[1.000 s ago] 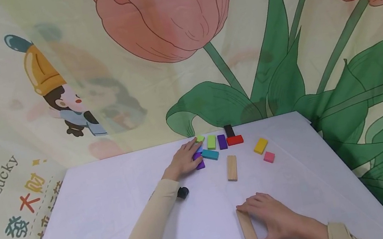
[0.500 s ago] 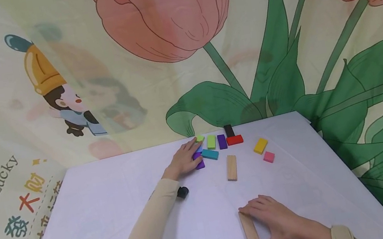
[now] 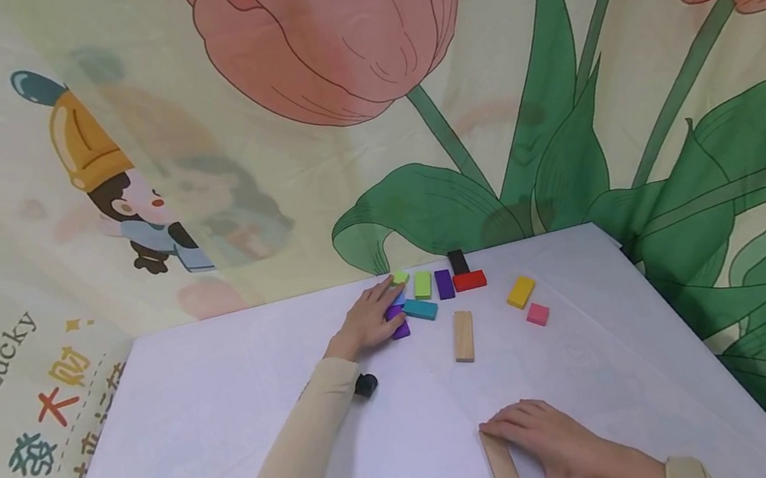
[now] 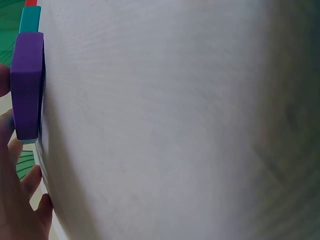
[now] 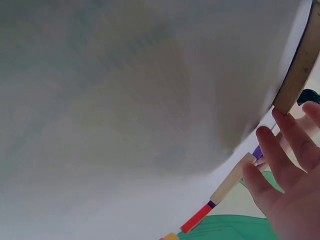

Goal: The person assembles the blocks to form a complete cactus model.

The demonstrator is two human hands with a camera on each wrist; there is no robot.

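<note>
My right hand (image 3: 563, 450) holds a plain wooden block (image 3: 502, 470) by its two ends near the front of the table, thumb at the near end and fingers at the far end. My left hand (image 3: 366, 320) rests among coloured blocks at the back. Its thumb lies at a purple block (image 3: 400, 328), and its fingers reach over a light blue block (image 3: 399, 300) to a lime green block (image 3: 400, 277). In the left wrist view that purple block (image 4: 27, 85) stands beside the fingers. A teal block (image 3: 421, 309) lies right of the left hand.
Further right lie another lime green block (image 3: 423, 285), a second purple block (image 3: 445, 284), a black block (image 3: 459, 262) and a red block (image 3: 469, 281). A second wooden block (image 3: 463, 336), a yellow block (image 3: 521, 292) and a pink block (image 3: 538, 314) lie nearer. The table (image 3: 233, 433) meets a printed curtain.
My right hand and the wooden block have shifted slightly toward me and to the right. The left hand stays where it was.
</note>
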